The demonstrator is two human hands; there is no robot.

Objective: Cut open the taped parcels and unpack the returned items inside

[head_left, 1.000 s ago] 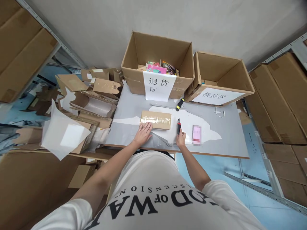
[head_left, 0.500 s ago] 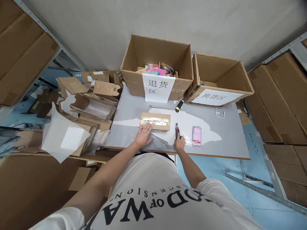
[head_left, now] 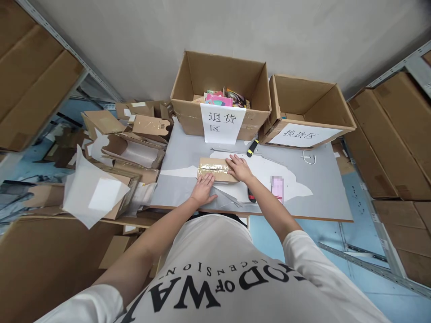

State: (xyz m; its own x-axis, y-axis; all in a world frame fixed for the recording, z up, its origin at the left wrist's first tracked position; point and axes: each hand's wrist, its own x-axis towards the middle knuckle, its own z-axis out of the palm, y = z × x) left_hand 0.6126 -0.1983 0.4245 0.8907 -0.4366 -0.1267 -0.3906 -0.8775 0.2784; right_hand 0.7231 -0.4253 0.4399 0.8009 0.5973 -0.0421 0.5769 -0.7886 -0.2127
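Two open cartons [head_left: 269,105] back the grey table [head_left: 319,188]; both hands' fingers lie spread on the taped parcel [head_left: 215,168].

I see a brown cardboard parcel [head_left: 215,169] mid-frame, shiny clear tape across its top. Table [head_left: 323,188] is grey w/ a white patch. Upper centre: brown carton [head_left: 220,85], white sheet w/ black characters on its front, pink & multicolour items inside. Upper right: 2nd brown carton [head_left: 308,110], same white label. Between them a yellow-black tool [head_left: 252,147]. Pink item [head_left: 277,186], blurred, centre-right. My shirt [head_left: 215,278], bottom, is white w/ black lettering. Floor is blue.
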